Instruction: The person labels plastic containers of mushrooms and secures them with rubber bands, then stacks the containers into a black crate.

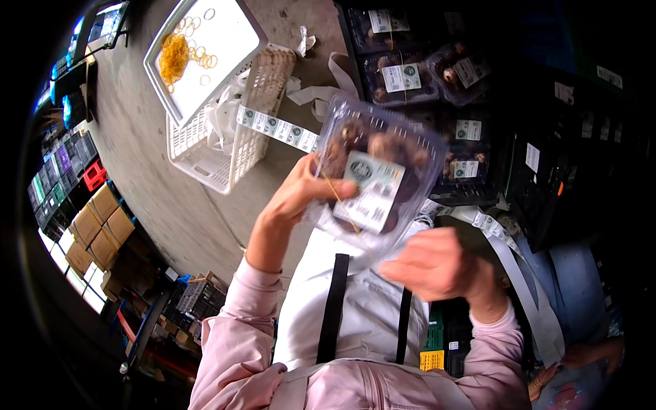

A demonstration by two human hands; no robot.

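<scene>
My left hand [302, 189] grips a clear plastic punnet [417, 161] by its left side, with the thumb over the top. Brown mushrooms, it seems, show through the plastic. A printed label [376, 192] is stuck on the lid, and a thin yellow rubber band [333, 188] crosses the punnet's lower left part. My right hand [430, 264], blurred, is beside the punnet's lower corner with its fingers curled. Whether those fingers hold the end of the band cannot be made out.
A white tray [225, 31] with a heap of rubber bands [174, 59] rests on a white plastic basket [205, 174]. A label strip [279, 128] runs toward the punnet. Labelled punnets [402, 77] fill dark crates at right. Another person's hand [589, 353] shows at lower right.
</scene>
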